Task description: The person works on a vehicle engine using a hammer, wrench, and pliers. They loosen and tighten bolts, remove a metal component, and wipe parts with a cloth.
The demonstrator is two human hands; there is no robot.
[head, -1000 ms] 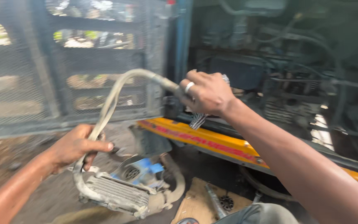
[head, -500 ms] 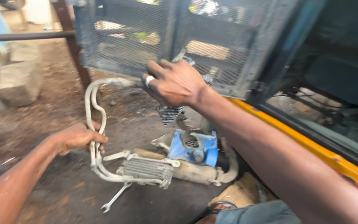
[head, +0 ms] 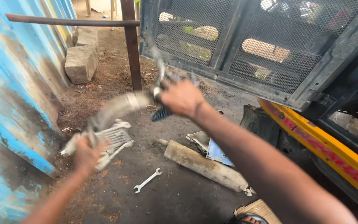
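Both hands [head: 85,155] gripping finned pipe assembly [head: 114,137]

A pale grey, finned cooler [head: 112,139] with dull silver ribs is seen, joined to a blurred light grey hose [head: 119,107]. A dark blue-black ribbed piece [head: 160,114] is shown below the right hand [head: 182,98]. A bright silver wrench [head: 147,181] is set against dark grey-brown ground [head: 179,199]. A weathered blue wall [head: 17,83], streaked with brown, is shown at the left edge. A yellow bar with a red stripe [head: 332,151] is seen under a dark grey mesh panel [head: 249,45].
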